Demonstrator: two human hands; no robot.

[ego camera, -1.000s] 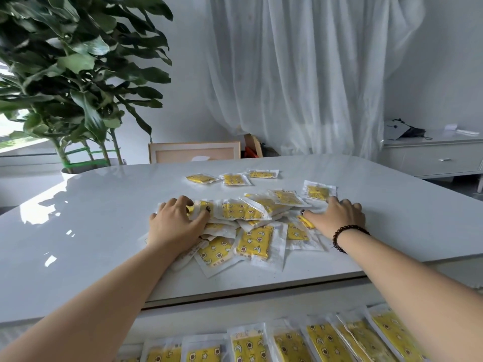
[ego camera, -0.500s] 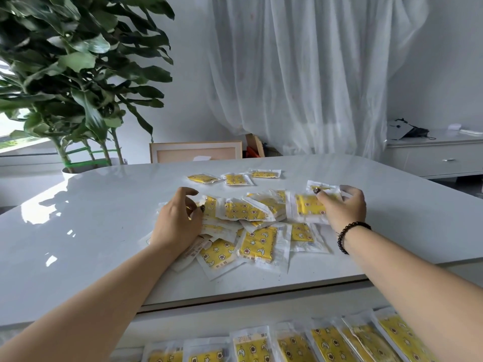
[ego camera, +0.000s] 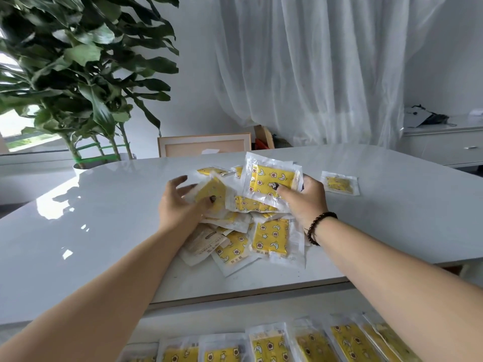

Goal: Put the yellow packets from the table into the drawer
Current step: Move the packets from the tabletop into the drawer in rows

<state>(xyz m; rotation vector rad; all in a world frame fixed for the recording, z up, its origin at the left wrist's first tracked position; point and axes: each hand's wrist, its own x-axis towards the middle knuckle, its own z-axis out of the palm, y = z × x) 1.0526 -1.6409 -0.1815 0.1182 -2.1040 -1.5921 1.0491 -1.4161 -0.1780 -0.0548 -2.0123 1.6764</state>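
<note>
1. A glossy white table (ego camera: 78, 231) with a rounded far edge reflects window light; its near edge shows a thin pale slab over a brown underside
2. Behind it hang sheer white curtains (ego camera: 313, 74), a large leafy plant (ego camera: 78, 61) stands at the left, a wooden chair back (ego camera: 203, 146) sits at the far side, and a white sideboard (ego camera: 444, 147) with clutter on top fills the right
3. A loose pile of yellow packets (ego camera: 270, 240) lies in the middle of the table: flat, crinkly clear wrappers around yellow pads printed with stars and moons, overlapping at all angles
4. 1 single packet (ego camera: 339, 183) lies flat, apart to the right of the pile
5. The left hand (ego camera: 180, 207) grips a tilted, blurred packet at the pile's left, thumb on top and fingers spread behind
6. The right hand (ego camera: 304, 198), a dark bead bracelet (ego camera: 317, 226) at its wrist, grasps an upright packet (ego camera: 271, 182) lifted above the pile, thumb pressed on its face
7. Below the table edge, a row of packets in the drawer (ego camera: 271, 346) lies side by side
</note>
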